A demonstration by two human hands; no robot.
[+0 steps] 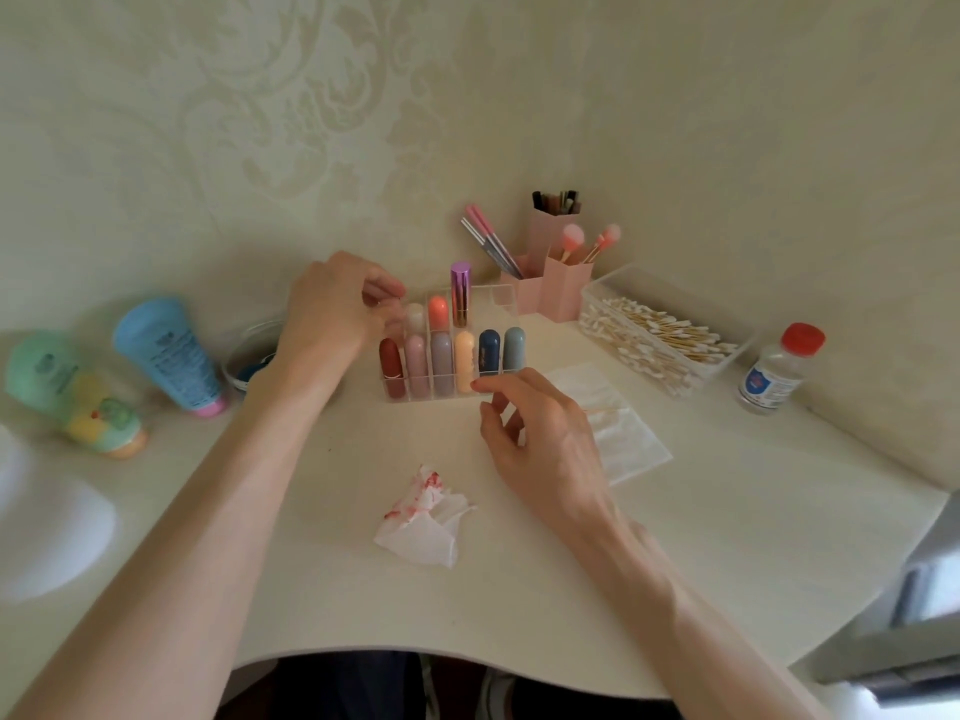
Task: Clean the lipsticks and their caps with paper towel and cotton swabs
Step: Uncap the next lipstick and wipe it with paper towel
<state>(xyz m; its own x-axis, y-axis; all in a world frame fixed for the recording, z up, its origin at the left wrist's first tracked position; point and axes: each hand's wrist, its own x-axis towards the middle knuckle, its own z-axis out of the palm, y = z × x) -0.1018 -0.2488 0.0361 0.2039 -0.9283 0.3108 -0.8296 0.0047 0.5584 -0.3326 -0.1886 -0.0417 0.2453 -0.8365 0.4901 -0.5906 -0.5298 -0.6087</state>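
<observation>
Two hands at a clear rack (500,296). Left hand (332,314): fingers curled at the rack's rear left corner; whether they pinch anything cannot be told. Right hand (540,433): fingers loosely spread, tips touching the rack's front edge. Nine lipsticks (441,363) visible, upright in the rack. Stained towel (421,517) on bench (727,537), nearer the person. Clean towel (628,444) partly under right hand. Swabs (665,335) boxed, far right. Dish (249,356) half hidden behind left wrist.

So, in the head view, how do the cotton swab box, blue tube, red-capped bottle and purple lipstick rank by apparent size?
1. cotton swab box
2. blue tube
3. red-capped bottle, not far behind the tube
4. purple lipstick
</observation>
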